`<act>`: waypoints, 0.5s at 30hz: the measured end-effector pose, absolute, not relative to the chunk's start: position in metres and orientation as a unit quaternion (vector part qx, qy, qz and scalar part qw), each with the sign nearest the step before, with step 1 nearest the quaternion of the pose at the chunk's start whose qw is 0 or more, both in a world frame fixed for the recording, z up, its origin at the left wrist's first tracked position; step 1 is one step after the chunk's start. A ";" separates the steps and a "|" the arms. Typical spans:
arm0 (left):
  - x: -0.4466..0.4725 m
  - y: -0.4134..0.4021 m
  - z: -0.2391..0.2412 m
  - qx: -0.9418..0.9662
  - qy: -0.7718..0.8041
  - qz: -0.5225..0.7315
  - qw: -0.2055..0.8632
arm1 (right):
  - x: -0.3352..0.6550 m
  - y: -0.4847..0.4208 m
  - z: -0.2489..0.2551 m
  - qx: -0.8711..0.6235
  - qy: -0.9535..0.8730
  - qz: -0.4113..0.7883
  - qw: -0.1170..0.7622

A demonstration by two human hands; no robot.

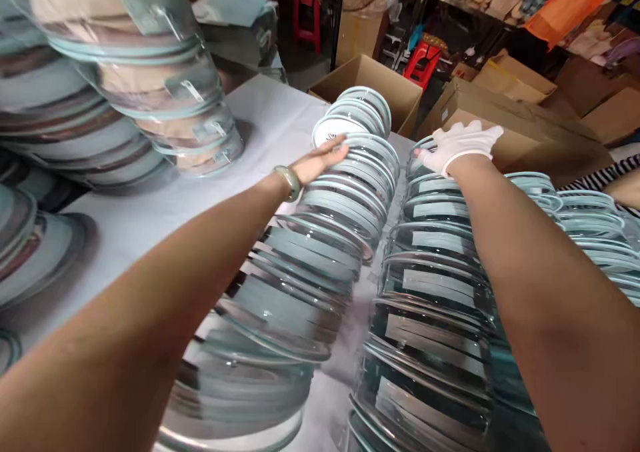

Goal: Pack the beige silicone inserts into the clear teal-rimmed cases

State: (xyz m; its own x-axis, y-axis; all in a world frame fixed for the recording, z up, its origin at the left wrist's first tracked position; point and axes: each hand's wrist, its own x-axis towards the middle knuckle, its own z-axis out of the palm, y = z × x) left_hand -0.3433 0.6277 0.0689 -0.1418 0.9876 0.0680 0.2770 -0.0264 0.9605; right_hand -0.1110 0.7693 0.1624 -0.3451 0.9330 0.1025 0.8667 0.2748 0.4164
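My left hand [320,161], bare with a bangle [289,183] at the wrist, lies with stretched fingers against the far part of a long row of clear round plastic containers with pale blue rims [345,199]. Just beyond its fingertips a white round face with dark lettering [334,129] shows at the row's end. My right hand [459,148] wears a white glove and has its fingers spread. It rests at the far end of a second row of clear containers [440,242], which lie on their sides with pale strips inside. My right forearm covers part of that row.
Tall stacks of similar containers [165,72] stand on the left of the white-covered table [270,112]. More containers [590,222] lie at the right, near a striped sleeve [607,172]. An opened cardboard box [400,92] sits past the table's far edge, with red stools [423,63] behind.
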 end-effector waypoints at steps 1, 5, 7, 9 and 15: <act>-0.336 0.629 0.068 0.538 0.586 0.471 0.381 | -0.114 0.765 0.163 0.572 0.796 0.192 0.047; -0.307 0.630 0.064 0.522 0.569 0.488 0.406 | -0.146 0.749 0.167 0.539 0.817 0.134 -0.157; -0.300 0.626 0.062 0.504 0.571 0.513 0.396 | -0.165 0.738 0.171 0.501 0.832 0.120 -0.207; -0.303 0.620 0.064 0.477 0.594 0.551 0.341 | -0.177 0.725 0.178 0.483 0.845 0.103 -0.208; -0.356 0.629 0.085 0.392 0.649 0.636 0.144 | -0.158 0.672 0.210 0.456 0.864 0.026 -0.213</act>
State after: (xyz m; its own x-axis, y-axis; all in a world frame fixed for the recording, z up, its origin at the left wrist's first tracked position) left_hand -0.3563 0.6289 0.0852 -0.6512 0.6922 0.3111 0.3248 -0.1163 0.9386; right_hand -0.1581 0.6716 0.2100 -0.4930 0.7773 0.3910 0.7995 0.5819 -0.1488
